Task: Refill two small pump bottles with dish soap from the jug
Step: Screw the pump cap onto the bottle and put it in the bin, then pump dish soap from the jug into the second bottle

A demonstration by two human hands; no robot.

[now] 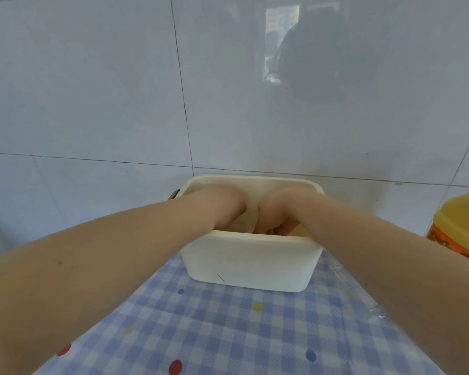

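Hands, left (222,207) and right (276,212), reached inside the cream tub (249,263); each grip was hidden. Jug (460,226) stood right of the tub; pump bottles unseen. Blind lifting risked tipping the tub.

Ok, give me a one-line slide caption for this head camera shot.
Both hands, left and right, reach into a cream tub on a checked tablecloth; yellow jug stands at right.

The near wall of the cream bin (249,263) hides the fingers of the left hand (222,209) and right hand (276,215), and whatever they hold. The picture's right edge cuts off the yellow jug (463,226).
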